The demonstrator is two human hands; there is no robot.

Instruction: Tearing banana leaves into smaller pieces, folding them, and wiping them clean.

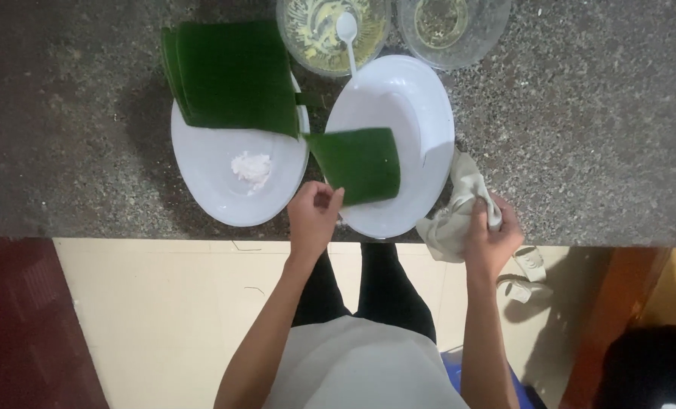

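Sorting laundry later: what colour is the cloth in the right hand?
Off-white crumpled cloth, gripped by the right hand; head view.

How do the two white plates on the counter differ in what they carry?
The left plate holds a stack of green leaves and a small white lump. The right plate holds one leaf piece, pinched by the left hand. Both are white and oval.

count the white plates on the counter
2. One plate sits left, under the leaf stack, holding a white lump. The other plate sits right, under the single leaf. None seem hidden.
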